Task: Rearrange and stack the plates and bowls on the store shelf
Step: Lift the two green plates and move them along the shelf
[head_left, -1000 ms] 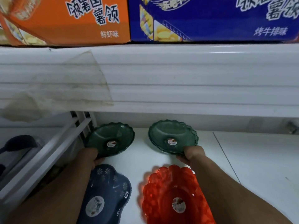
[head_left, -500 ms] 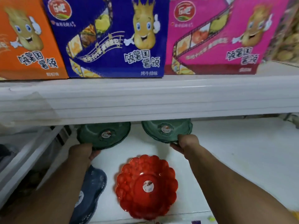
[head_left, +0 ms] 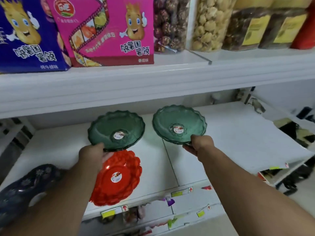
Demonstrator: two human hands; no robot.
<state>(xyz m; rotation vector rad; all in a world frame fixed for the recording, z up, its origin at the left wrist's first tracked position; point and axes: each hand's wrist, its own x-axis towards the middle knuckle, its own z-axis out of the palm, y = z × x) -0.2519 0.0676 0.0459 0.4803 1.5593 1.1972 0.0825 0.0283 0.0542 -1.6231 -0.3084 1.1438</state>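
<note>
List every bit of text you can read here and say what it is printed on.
"领薯国薯领": pink box, top shelf.
"领薯国薯领": blue box beside it.
Smaller print on both boxes: blurred.
Round stickers on the two green plates and the red plate: too small.
Yellow jar labels: blurred.
Shelf-edge price tags: unreadable.

I am standing in a small shop, facing a white display shelf (head_left: pixel 153 171). Along its front edge run coloured price tags (head_left: pixel 109 214). On the board above the shelf sit printed snack cartons (head_left: pixel 110 31) in blue and pink, and to their right clear jars of dried goods (head_left: pixel 209 23) with yellow labels
</note>
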